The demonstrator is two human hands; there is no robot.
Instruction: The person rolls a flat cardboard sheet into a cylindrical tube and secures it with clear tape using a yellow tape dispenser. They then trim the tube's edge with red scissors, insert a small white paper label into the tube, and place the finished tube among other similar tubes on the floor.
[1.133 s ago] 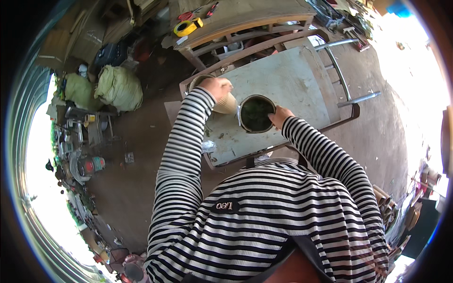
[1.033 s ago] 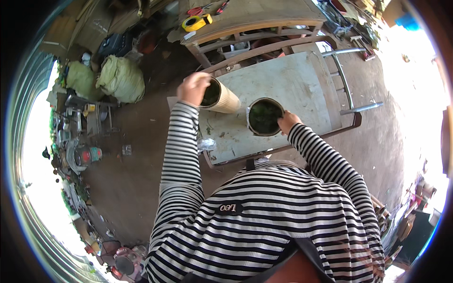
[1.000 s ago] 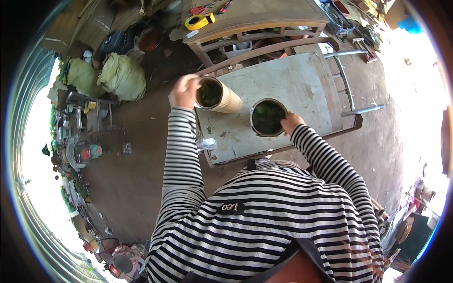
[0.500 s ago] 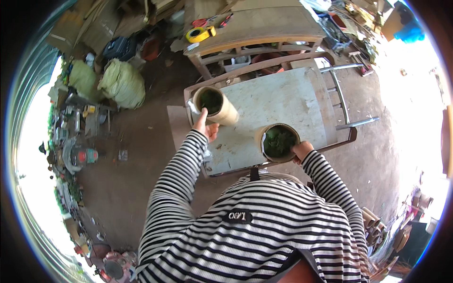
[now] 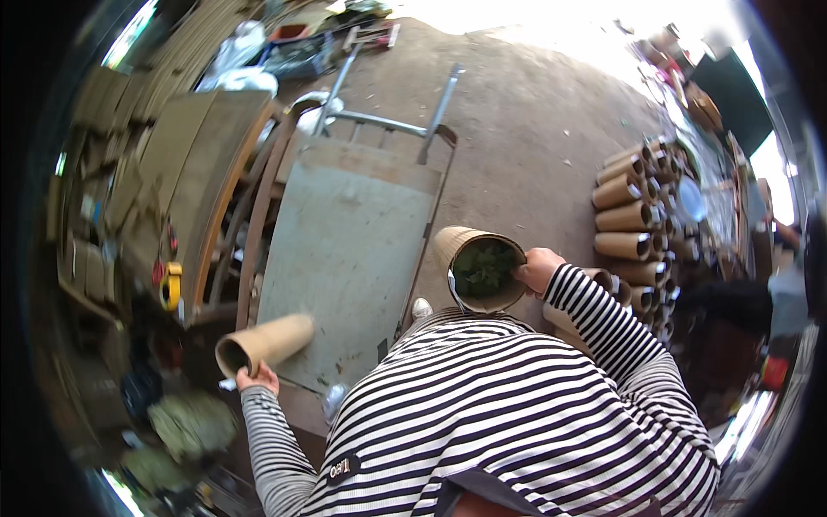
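My left hand [image 5: 258, 377] is closed on the near rim of a brown cardboard tube [image 5: 280, 338]. That tube lies tilted over the lower left corner of the grey-green table [image 5: 353, 215], its dark mouth toward me; its contents do not show now. My right hand [image 5: 541, 270] grips the rim of a second cardboard tube [image 5: 448, 246], thumb side at the mouth. Green leaves [image 5: 484, 269] fill the inside of this one. It is held in front of my body, past the table's right edge, with its open end facing up at me.
Many cardboard tubes [image 5: 622, 220] are stacked on the floor at the right. A wooden table [image 5: 177, 155] stands at the left, with a yellow tape roll [image 5: 171, 286] on it. Metal legs [image 5: 444, 102] jut from the table's far end. A greenish sack [image 5: 195, 425] lies lower left.
My body has turned right, so the table now runs along my left. The right tube has moved off the table toward the stacked tubes; the left hand still holds its tube at the table.
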